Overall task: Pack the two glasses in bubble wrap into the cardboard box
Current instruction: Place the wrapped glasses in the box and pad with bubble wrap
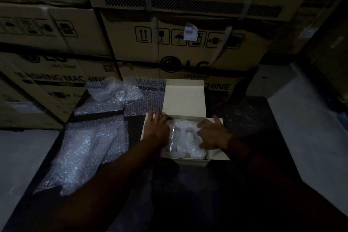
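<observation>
Pressing on the wrapped glasses (181,137) inside the cardboard box (190,162), the left hand (158,128) lies spread at its 9 o'clock edge, the right hand (212,133) curls over them at 3 o'clock; pushing too hard could crack glass against glass.

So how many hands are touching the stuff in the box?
2. The left hand rests on the bubble-wrapped bundle in the cardboard box, on its left; the right hand grips its right side.

Glasses (175,137) mostly hidden inside bubble wrap (188,149) — their number unclear.
</observation>
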Action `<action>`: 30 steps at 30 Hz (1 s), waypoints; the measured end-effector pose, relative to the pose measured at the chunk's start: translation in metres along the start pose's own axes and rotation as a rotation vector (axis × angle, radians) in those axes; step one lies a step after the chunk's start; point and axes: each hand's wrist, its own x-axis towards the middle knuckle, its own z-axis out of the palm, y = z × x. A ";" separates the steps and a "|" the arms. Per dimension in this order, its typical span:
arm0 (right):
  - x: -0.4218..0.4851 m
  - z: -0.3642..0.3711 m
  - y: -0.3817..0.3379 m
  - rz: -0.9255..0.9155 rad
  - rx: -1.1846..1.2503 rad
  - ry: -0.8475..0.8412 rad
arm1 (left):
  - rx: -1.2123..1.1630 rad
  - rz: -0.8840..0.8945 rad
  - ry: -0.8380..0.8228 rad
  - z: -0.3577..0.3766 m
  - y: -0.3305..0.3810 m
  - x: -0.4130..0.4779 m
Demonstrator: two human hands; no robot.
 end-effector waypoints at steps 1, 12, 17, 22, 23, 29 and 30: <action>-0.002 -0.001 0.001 -0.004 0.021 0.029 | -0.008 -0.005 0.016 0.001 -0.001 -0.001; -0.015 0.010 -0.009 -0.047 0.019 -0.070 | -0.005 0.001 0.039 0.012 -0.001 -0.021; -0.010 0.004 -0.010 -0.006 0.107 -0.075 | -0.078 -0.009 0.122 0.011 -0.001 -0.033; -0.002 0.002 -0.016 -0.078 0.341 0.331 | -0.475 0.347 0.143 0.006 0.003 -0.047; 0.004 0.006 -0.019 -0.132 0.331 0.315 | -0.549 0.385 0.053 0.007 0.005 -0.047; 0.013 0.010 -0.037 -0.213 0.154 0.367 | -0.404 0.333 -0.128 0.022 0.020 -0.042; 0.012 0.011 -0.040 -0.218 0.144 0.360 | -0.351 0.333 -0.112 0.020 0.022 -0.042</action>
